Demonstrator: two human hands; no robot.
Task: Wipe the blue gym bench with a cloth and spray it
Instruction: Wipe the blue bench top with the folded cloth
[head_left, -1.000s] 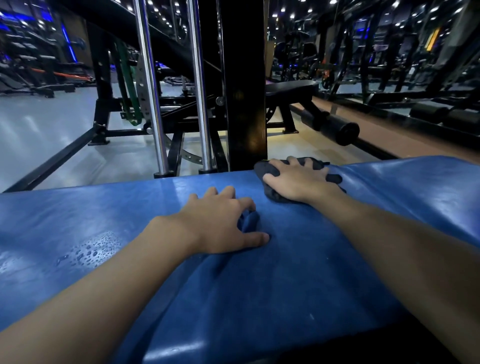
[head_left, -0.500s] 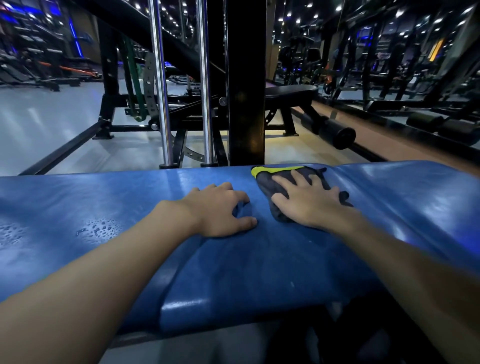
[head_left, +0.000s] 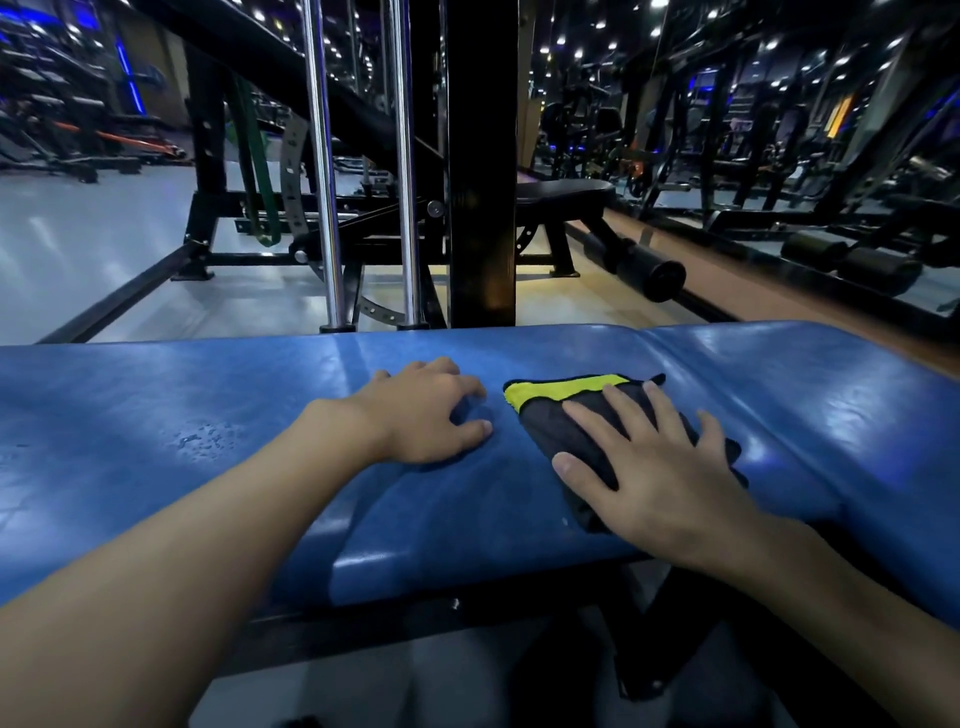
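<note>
The step in hand looks like the wipe itself. The right hand (head_left: 670, 478) lies spread, fingers straight and apart, pressing the cloth (head_left: 550, 423) flat onto the bench (head_left: 156, 415) near its front edge. To do this well, the palm should stay flat so that the pressure is even, and the strokes should overlap and run the length of the pad. The folded cloth must be kept from bunching or slipping off the near edge. The left hand (head_left: 426, 415) rests just beside the cloth with loosely bent fingers, holding nothing. It probably serves as a brace and will need to move aside as the wipe comes its way.

A patch of droplets (head_left: 208, 434) sits to the left of that hand and is not yet wiped, so that is likely where the cloth should go next. No spray bottle is in view.

The bench is glossy blue padding, creased where two sections meet on the right. The cloth is dark with a yellow-green band along its far edge.
</note>
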